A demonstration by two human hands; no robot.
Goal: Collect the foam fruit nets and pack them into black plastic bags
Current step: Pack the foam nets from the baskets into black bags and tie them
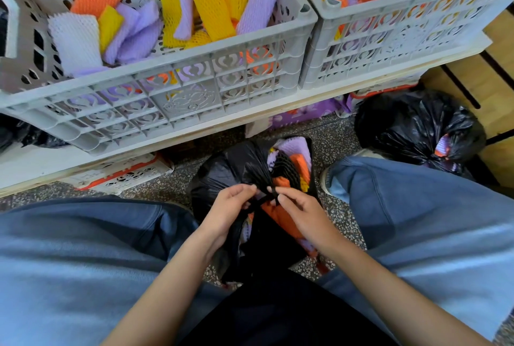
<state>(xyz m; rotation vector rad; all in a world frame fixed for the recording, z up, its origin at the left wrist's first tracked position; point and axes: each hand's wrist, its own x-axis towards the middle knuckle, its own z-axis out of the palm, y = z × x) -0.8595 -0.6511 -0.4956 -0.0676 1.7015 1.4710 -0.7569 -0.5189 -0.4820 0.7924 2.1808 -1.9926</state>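
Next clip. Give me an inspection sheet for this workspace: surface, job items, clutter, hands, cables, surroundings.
Surface: speckled floor; the open bag stands on it between the person's knees.
Job's things: open black bag holding foam nets; filled black bag to the right; left grey crate and right grey crate, both holding loose nets, on a white shelf.
Clutter: folded crate and purple flowered cloth under the shelf.
Hands: left hand and right hand pinch the bag handles, apparently tying.
Cables: nothing seen.
Surroundings: wooden slats at right.
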